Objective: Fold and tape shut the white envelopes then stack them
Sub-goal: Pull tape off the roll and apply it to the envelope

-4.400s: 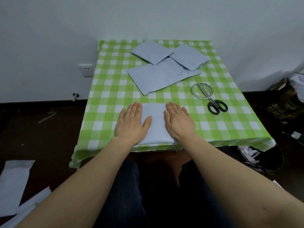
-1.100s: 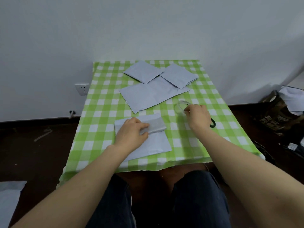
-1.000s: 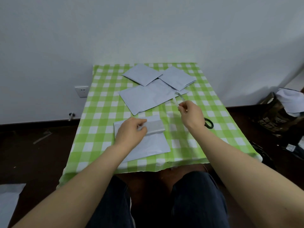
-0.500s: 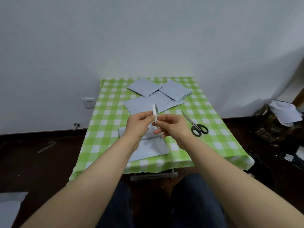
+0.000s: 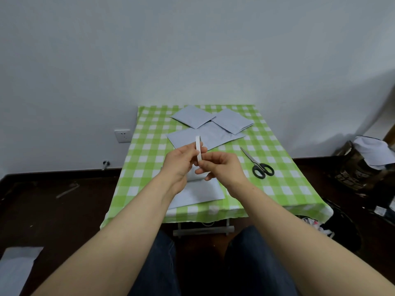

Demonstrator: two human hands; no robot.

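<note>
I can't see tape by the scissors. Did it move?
Yes. The tape roll rose off the table, leftward from the scissors, into the left hand and right hand.

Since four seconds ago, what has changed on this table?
Both hands came off the envelope: the right hand took the tape from beside the scissors and raised it, and the left hand let go of the fold to hold it too. The scissors and far envelopes stayed put.

A single wide-angle view sits on the person's head, facing forward and down. It looks along both forearms, past the lap (image 5: 162, 268) at the bottom edge, to the nearby bench (image 5: 147, 146) at mid-frame, where the left hand (image 5: 178, 164) and right hand (image 5: 225, 167) meet. The wall (image 5: 192, 50) fills the upper half, and floor (image 5: 53, 210) shows on either side.
</note>
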